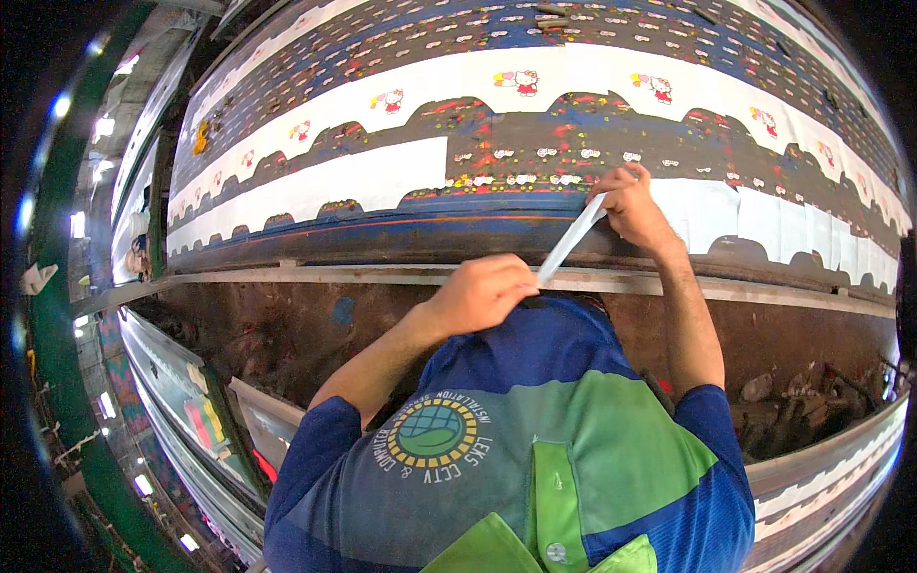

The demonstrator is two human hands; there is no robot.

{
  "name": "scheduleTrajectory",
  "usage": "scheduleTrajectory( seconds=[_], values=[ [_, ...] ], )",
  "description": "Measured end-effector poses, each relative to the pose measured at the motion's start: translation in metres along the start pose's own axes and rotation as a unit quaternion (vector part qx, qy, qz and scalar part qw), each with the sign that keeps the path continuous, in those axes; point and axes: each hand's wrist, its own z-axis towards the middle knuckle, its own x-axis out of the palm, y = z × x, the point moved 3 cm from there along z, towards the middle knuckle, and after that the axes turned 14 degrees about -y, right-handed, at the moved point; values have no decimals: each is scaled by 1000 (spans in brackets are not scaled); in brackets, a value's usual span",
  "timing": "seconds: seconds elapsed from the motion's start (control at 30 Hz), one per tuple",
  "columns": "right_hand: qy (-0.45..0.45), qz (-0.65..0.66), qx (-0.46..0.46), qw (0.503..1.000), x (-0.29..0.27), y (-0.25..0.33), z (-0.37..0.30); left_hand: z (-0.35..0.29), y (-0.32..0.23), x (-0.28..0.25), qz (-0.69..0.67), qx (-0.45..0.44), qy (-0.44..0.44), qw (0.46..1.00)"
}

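Note:
A white cut piece (571, 241), seen nearly edge-on as a narrow slanting band, stretches between my hands near the front edge of a long printing table (401, 231). My left hand (485, 292) pinches its lower end close to my chest. Higher and to the right, my right hand (630, 205) grips the other end above the table. Whether the piece is fabric or paper I cannot tell. Blank white pieces (325, 181) with a scalloped edge lie left of my hands. More white pieces (793, 224) lie to the right, beside my right forearm.
Farther back, a row of white pieces (435, 91) carries small printed cartoon cats in red. The dark table top is stained with colour and small leftover prints. A metal rail (382, 274) runs along its front edge. Other long tables (181, 382) and a green post (57, 315) stand left.

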Motion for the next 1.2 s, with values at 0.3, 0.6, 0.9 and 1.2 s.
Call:
scheduleTrajectory(
  seconds=[0.3, 0.6, 0.9, 1.2],
  values=[
    [-85, 186, 207, 957, 16, 13, 9, 3, 142, -99, -18, -254, -270, 929],
    [-165, 74, 199, 963, 64, 14, 59, 43, 291, -116, 45, -258, -299, 918],
    [-142, 32, 211, 967, 72, -3, 64, 50, 275, -116, 24, -316, -249, 915],
    [-140, 42, 228, 963, 67, 3, 65, 59, 224, -71, 484, -24, -64, 873]
  ],
)
